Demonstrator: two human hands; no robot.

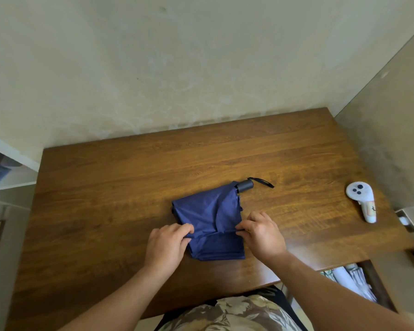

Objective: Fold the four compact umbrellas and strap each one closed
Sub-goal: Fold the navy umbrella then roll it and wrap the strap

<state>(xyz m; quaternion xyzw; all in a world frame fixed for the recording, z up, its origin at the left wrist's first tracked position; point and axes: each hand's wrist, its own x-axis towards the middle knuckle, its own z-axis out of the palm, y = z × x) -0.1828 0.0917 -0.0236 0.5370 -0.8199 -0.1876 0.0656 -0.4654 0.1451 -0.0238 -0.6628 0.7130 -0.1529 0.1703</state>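
Note:
A navy blue compact umbrella (210, 216) lies collapsed on the wooden table (129, 177), its loose canopy spread flat. Its dark grey handle (244, 185) with a black wrist loop points to the far right. My left hand (167, 244) pinches the canopy's left edge at a fold line. My right hand (261, 231) pinches the right edge of the same fold. Both hands sit at the near part of the fabric. Only this one umbrella is in view.
A white handheld controller (362, 200) lies near the table's right edge. The table stands against a wall at the back and another on the right. Papers (351, 280) lie below the table's front right corner. A white shelf (7, 168) is at left.

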